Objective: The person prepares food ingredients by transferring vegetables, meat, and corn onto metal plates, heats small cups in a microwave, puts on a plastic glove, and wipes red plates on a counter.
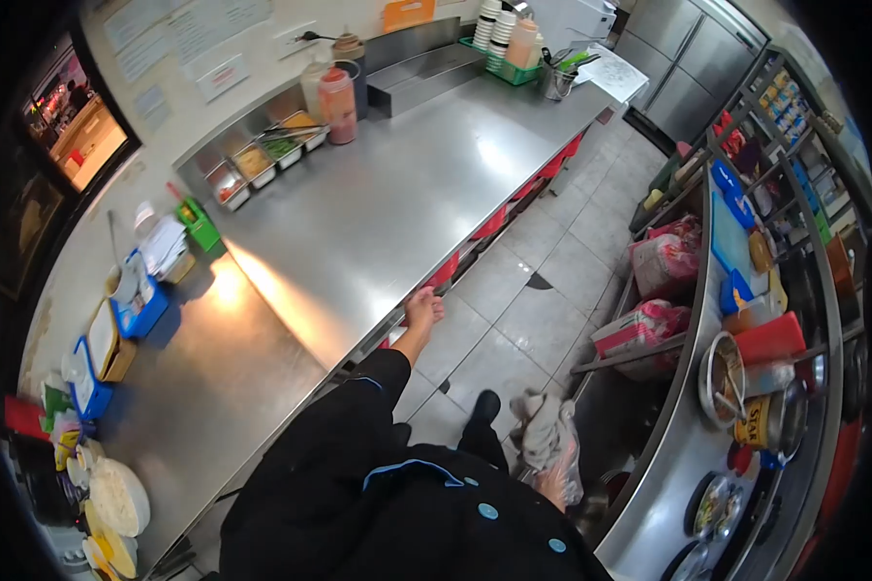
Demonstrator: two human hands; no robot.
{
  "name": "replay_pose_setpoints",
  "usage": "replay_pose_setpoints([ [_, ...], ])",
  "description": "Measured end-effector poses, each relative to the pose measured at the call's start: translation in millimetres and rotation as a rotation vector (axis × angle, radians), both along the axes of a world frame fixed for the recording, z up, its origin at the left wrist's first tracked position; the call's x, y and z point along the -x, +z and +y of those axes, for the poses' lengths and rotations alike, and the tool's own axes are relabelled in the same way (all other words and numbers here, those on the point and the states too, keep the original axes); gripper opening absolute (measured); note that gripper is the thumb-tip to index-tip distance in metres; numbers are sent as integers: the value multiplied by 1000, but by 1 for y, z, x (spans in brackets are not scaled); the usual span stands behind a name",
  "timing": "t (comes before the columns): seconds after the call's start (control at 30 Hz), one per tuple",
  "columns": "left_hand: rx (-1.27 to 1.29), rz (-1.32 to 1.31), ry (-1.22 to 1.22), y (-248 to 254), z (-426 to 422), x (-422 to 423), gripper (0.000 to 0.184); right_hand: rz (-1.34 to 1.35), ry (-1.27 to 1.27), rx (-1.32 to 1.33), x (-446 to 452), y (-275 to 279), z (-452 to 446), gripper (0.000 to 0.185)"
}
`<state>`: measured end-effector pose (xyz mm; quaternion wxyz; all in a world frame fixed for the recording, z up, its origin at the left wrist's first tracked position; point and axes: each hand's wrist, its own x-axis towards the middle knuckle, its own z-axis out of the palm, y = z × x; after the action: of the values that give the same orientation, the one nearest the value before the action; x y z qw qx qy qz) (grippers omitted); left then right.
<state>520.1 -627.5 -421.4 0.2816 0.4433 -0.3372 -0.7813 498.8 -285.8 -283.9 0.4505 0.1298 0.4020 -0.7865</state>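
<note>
My left hand hangs beside the front edge of the steel worktable. Its fingers are curled in, and I see nothing in them. Low on my other side, near the lower shelf, my right hand grips a crumpled greyish-white cloth. Most of the cloth bunches up above the fingers, and part of it hangs past them. Whether the left hand touches the table edge is hard to tell.
Sauce bottles and small topping trays line the table's back. Blue bins and a white tub stand at left. On the right, a steel counter holds bowls and pans. A tiled aisle leads to a steel fridge.
</note>
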Motion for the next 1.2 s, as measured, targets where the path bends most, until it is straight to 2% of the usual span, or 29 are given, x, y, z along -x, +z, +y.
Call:
replay_pose_setpoints([
  [0.03, 13, -73, 81, -17, -15, 24, 26, 13, 14, -66, 15, -7, 9, 69],
  [0.07, 34, -40, 164, -46, -31, 47, 25, 24, 38, -132, 33, -15, 17, 69],
  [0.1, 52, -6, 254, -86, -51, 70, 23, 32, 65, -199, 52, -24, 25, 69],
  [0.13, -32, 40, 244, -141, -83, 89, 22, 29, 92, -266, 71, -32, 32, 69],
  [0.33, -21, -182, 479, -120, -109, 114, 24, 97, 276, -542, 218, -52, 38, 69],
  [0.57, -36, -269, 606, -106, -92, 102, 26, 268, 480, -640, 331, -59, 2, 70],
  [0.8, -32, -266, 644, -102, -81, 88, 29, 331, 628, -634, 336, -79, -33, 70],
  [1.03, -52, -109, 629, -110, -63, 78, 32, 453, 683, -647, 317, -90, -57, 71],
  [1.1, -86, -32, 642, -95, -48, 85, 33, 516, 681, -668, 315, -92, -64, 71],
  [1.2, -219, 100, 680, -24, -16, 92, 40, 572, 631, -746, 309, -92, -83, 71],
])
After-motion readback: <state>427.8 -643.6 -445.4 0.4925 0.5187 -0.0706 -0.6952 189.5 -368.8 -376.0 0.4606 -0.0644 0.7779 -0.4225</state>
